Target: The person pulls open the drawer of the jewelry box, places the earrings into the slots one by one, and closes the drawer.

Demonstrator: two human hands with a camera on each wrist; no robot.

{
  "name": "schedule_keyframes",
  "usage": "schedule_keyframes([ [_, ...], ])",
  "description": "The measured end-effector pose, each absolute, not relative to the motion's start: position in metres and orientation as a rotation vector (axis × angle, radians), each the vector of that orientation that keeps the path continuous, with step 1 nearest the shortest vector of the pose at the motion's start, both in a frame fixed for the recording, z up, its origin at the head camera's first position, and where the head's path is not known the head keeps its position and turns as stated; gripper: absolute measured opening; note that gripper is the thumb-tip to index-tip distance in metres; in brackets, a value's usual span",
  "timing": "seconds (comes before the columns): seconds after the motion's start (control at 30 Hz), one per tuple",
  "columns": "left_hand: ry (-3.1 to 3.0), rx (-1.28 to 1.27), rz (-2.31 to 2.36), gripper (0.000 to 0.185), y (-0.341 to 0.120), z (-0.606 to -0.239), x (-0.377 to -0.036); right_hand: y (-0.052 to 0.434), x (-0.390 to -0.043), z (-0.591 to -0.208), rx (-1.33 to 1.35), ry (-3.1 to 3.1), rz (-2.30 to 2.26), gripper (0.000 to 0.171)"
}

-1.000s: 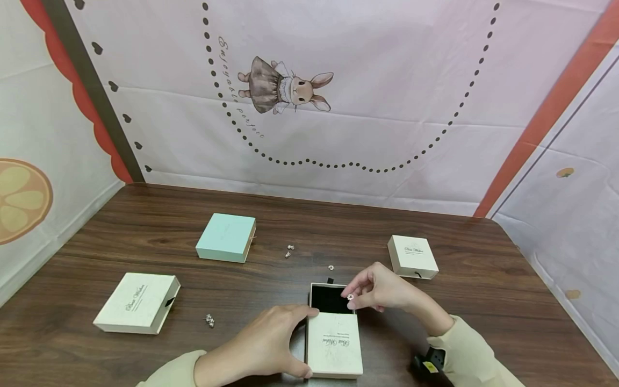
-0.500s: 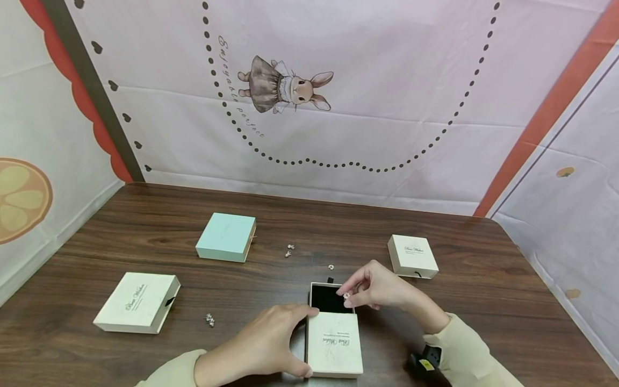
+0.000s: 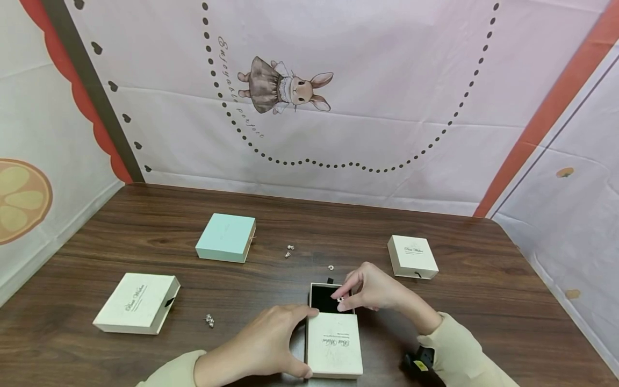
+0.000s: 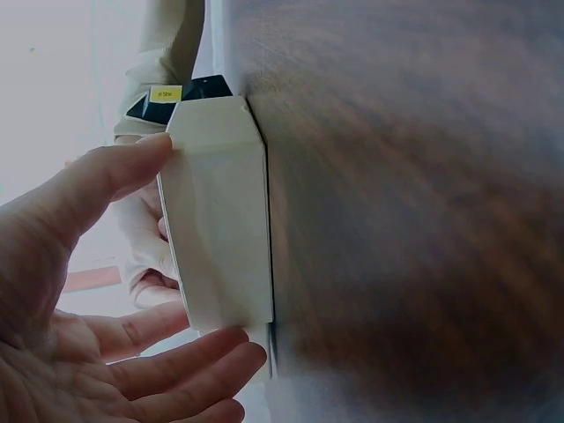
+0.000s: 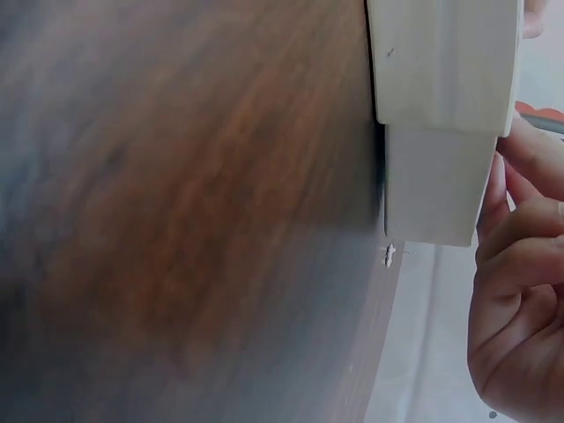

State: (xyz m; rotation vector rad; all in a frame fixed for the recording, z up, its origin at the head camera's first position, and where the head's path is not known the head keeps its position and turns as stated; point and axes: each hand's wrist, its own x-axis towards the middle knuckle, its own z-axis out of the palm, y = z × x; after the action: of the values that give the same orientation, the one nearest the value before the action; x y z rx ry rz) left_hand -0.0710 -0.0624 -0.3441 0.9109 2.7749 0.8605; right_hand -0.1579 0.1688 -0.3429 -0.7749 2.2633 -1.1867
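Observation:
A cream jewelry box with printed lettering lies at the front of the table, its black-lined drawer slid partly out at the far end. My left hand holds the sleeve along its left side, thumb at the near corner and fingers by the far one; the left wrist view shows the box's side between them. Over the drawer, my right hand pinches a small silvery flower-like earring between thumb and index finger. The drawer's outer wall hides the earring in the right wrist view.
Just beyond the drawer lies a similar small earring. More small silvery pieces sit farther back, with another cluster at left. Closed boxes stand around: mint, cream at left, smaller cream at right.
My right hand has moved a little left with the earring, from the drawer's right edge to over its black lining. The left hand and the box have stayed in place.

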Motion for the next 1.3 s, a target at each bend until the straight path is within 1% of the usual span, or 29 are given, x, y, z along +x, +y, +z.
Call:
schedule_keyframes([
  [0.67,2.782,0.917,0.860,0.073,-0.0613,-0.3440,-0.0715,0.1640,-0.1588,-0.3416,-0.812,2.293,-1.090,0.012],
  [1.03,2.784,0.920,0.846,0.074,-0.0620,-0.3449,-0.0708,0.1657,-0.1564,-0.3393,-0.970,2.365,-0.978,0.016],
  [1.3,2.776,0.910,0.859,0.073,-0.0619,-0.3441,-0.0710,0.1661,-0.1533,-0.3379,-1.023,2.409,-0.927,0.018],
])
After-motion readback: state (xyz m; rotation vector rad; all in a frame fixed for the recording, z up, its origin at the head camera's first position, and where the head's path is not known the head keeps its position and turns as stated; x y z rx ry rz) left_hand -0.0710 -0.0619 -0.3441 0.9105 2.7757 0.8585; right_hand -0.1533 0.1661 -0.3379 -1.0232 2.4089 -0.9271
